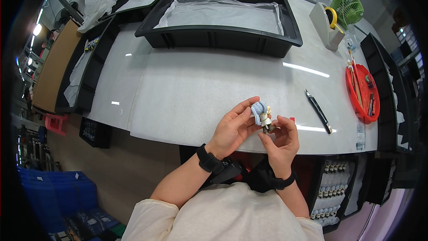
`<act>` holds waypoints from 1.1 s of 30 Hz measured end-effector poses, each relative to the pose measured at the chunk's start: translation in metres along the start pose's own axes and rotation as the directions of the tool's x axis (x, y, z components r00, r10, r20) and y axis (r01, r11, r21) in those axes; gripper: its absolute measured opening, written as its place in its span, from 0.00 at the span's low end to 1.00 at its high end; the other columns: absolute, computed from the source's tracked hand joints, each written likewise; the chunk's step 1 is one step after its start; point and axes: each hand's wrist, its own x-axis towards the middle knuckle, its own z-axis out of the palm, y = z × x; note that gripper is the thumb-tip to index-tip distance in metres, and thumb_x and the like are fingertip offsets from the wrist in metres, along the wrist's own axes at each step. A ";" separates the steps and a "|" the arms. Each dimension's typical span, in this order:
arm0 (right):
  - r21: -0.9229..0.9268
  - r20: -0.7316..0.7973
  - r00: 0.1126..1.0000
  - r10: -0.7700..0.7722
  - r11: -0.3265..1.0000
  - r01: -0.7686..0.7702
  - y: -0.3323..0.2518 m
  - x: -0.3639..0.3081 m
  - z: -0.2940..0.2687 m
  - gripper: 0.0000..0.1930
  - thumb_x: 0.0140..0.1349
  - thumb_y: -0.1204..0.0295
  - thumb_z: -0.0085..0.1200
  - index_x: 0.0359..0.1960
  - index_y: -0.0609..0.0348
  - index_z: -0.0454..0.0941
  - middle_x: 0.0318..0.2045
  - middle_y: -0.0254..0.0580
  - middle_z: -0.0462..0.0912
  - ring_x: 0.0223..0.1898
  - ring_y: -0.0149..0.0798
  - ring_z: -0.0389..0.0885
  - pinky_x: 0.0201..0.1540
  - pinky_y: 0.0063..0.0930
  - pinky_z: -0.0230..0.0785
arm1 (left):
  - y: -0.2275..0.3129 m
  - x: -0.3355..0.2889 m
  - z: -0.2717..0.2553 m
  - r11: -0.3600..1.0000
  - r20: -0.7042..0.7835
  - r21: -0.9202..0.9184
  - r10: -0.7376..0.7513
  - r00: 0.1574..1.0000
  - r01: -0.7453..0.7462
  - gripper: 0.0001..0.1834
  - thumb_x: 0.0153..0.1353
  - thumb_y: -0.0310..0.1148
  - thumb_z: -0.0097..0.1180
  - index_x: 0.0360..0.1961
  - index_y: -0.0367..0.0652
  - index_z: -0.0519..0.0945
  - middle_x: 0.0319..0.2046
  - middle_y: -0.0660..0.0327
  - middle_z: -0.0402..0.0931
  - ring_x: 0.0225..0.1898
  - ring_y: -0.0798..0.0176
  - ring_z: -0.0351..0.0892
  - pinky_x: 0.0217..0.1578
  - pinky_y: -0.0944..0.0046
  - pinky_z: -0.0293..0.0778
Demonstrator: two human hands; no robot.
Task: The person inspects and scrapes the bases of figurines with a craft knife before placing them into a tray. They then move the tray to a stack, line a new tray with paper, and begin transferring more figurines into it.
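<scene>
Between my hands, above the near edge of the white table, is a small figurine (pixel 264 118) with light-blue hair, a white top and dark brown boots. My left hand (pixel 234 127) grips it by the head and hair, thumb and fingers closed on it. At the boots, my right hand (pixel 281 143) pinches the lower end with thumb and fingertips. The figurine stands roughly upright, tilted slightly. To the right on the tabletop lies a black craft knife (pixel 318 111), its blade pointing away from me.
A big black tray (pixel 223 40) lined with white sheeting stands at the back. On the right are a red round basket (pixel 376 105) with brushes, a white tape dispenser (pixel 327 29) and a green fan (pixel 347 6). Below the table's right edge, a black tray holds rows of similar figurines (pixel 333 191).
</scene>
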 end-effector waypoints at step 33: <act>0.150 -0.474 0.881 -0.013 0.984 0.096 -0.059 -0.042 -0.198 0.15 0.46 0.85 0.56 0.37 0.63 0.70 0.35 0.38 0.75 0.37 0.28 0.75 0.40 0.21 0.71 | -0.013 -0.007 -0.008 0.893 0.048 0.411 0.177 0.983 -0.181 0.23 0.58 0.27 0.45 0.55 0.39 0.59 0.51 0.53 0.62 0.56 0.56 0.60 0.51 0.65 0.64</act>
